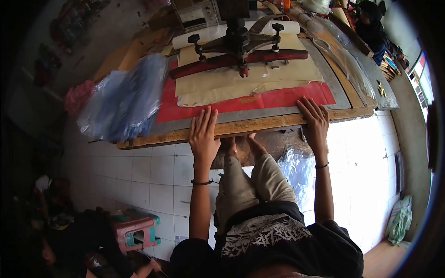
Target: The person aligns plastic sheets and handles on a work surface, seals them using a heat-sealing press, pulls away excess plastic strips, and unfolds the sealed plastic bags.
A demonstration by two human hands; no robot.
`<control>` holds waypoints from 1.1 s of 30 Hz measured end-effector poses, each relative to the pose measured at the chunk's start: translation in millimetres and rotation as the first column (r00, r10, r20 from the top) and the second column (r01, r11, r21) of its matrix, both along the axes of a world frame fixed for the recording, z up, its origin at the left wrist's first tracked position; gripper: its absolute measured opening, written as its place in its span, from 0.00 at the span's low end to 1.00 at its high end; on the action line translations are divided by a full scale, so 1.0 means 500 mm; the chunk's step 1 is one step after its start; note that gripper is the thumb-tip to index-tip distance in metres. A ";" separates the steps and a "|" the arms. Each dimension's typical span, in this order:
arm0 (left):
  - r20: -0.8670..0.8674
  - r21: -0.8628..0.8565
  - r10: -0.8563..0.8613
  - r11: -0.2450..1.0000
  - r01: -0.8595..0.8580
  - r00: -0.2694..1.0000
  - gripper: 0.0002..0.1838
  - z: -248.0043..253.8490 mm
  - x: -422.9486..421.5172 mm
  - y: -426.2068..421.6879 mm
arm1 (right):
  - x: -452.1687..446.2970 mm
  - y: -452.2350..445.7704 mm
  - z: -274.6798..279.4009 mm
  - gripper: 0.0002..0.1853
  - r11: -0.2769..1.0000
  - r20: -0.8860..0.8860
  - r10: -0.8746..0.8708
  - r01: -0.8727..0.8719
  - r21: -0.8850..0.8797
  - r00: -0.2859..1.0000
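Observation:
My left hand [203,134] rests over the wooden front edge [252,126] of the worktable, its fingers stretched forward to the near border of a red sheet [232,104]. Farther right, my right hand [316,119] lies over the same edge, fingertips on the red sheet near its right corner. Neither hand holds anything. Tan paper [208,88] with torn edges covers much of the red sheet. Above it stands a press with a curved dark-red bar [194,69] and black knobs. The thumbs are partly hidden beside the edge.
A pile of clear bluish plastic sheets [125,97] hangs over the table's left side. Clear plastic strips [347,62] lie along the right. Below are more plastic [296,171] and white floor tiles. A pink and green stool [136,231] and another person [88,241] are at lower left.

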State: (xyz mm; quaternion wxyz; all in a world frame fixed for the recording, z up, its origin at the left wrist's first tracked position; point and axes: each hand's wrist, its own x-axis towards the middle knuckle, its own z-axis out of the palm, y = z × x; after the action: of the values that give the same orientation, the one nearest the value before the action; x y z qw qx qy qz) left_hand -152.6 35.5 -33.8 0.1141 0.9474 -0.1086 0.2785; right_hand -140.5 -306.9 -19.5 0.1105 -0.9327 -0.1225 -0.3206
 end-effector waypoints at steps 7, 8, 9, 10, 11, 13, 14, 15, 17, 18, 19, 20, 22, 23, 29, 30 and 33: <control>-0.015 0.006 0.011 1.000 -0.011 1.000 0.50 0.003 -0.003 -0.002 | -0.002 0.000 0.002 0.36 1.000 0.015 0.012 -0.012 0.019 1.000; -0.015 0.003 0.009 1.000 -0.009 1.000 0.50 0.001 -0.004 -0.001 | -0.004 0.001 0.003 0.36 1.000 0.010 0.013 -0.013 0.023 1.000; -0.016 0.000 0.008 1.000 -0.008 1.000 0.50 0.002 -0.004 -0.002 | -0.005 0.000 0.002 0.36 1.000 0.009 0.012 -0.013 0.024 1.000; -0.016 -0.004 0.007 1.000 -0.007 1.000 0.50 0.003 -0.004 -0.002 | -0.004 0.000 0.002 0.36 1.000 0.010 0.012 -0.013 0.025 1.000; -0.011 -0.001 0.008 1.000 -0.008 1.000 0.50 0.003 -0.003 -0.002 | -0.003 0.000 0.001 0.36 1.000 0.010 0.013 -0.013 0.026 1.000; -0.003 0.005 0.011 1.000 -0.011 1.000 0.50 0.001 -0.003 -0.003 | -0.001 0.000 -0.001 0.36 1.000 0.017 0.010 -0.010 0.019 1.000; 0.002 0.000 0.010 1.000 -0.010 1.000 0.50 0.000 -0.003 -0.003 | 0.000 -0.001 -0.002 0.36 1.000 0.020 0.010 -0.010 0.015 1.000; 0.005 -0.005 0.009 1.000 -0.009 1.000 0.50 -0.001 -0.002 -0.003 | 0.000 -0.002 -0.003 0.36 1.000 0.026 0.008 -0.008 0.008 1.000; 0.005 -0.013 0.006 1.000 -0.005 1.000 0.50 -0.002 -0.002 -0.003 | 0.000 -0.001 -0.003 0.36 1.000 0.036 0.006 -0.006 -0.001 0.999; 0.004 -0.016 0.004 1.000 -0.004 1.000 0.50 -0.001 -0.003 -0.004 | -0.001 0.000 -0.003 0.36 1.000 0.039 0.008 -0.008 0.004 0.999; 0.003 -0.018 0.003 1.000 -0.003 1.000 0.50 0.001 -0.003 -0.004 | -0.002 0.001 -0.002 0.36 1.000 0.042 0.009 -0.010 0.009 0.999; 0.000 -0.011 0.008 1.000 -0.008 1.000 0.50 0.002 -0.003 -0.004 | -0.003 0.002 -0.001 0.36 1.000 0.045 0.010 -0.011 0.014 0.999; -0.005 0.000 0.018 1.000 -0.018 1.000 0.50 0.002 -0.004 -0.005 | -0.002 0.001 -0.004 0.36 1.000 0.045 0.009 -0.009 0.014 0.999; 0.005 0.003 0.019 1.000 -0.019 1.000 0.50 0.000 -0.003 -0.005 | -0.002 -0.001 -0.006 0.36 1.000 0.046 0.007 -0.008 0.013 0.999; 0.020 -0.001 0.025 1.000 -0.025 0.999 0.49 -0.004 -0.002 -0.007 | -0.003 -0.001 -0.005 0.33 1.000 0.038 0.006 -0.006 0.014 0.999; 0.014 -0.002 0.027 1.000 -0.027 1.000 0.49 -0.004 -0.003 -0.008 | -0.003 -0.002 -0.005 0.32 1.000 0.037 0.003 -0.004 0.014 0.999; 0.010 -0.004 0.029 1.000 -0.029 1.000 0.49 -0.003 -0.003 -0.008 | -0.002 -0.002 -0.007 0.32 1.000 0.035 -0.003 0.002 0.013 0.999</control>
State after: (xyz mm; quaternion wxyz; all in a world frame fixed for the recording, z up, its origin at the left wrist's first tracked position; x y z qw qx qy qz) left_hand -154.0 31.3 -35.4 0.1111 0.9473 -0.0948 0.2851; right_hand -141.6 -308.1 -23.0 0.1141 -0.9264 -0.1211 -0.3378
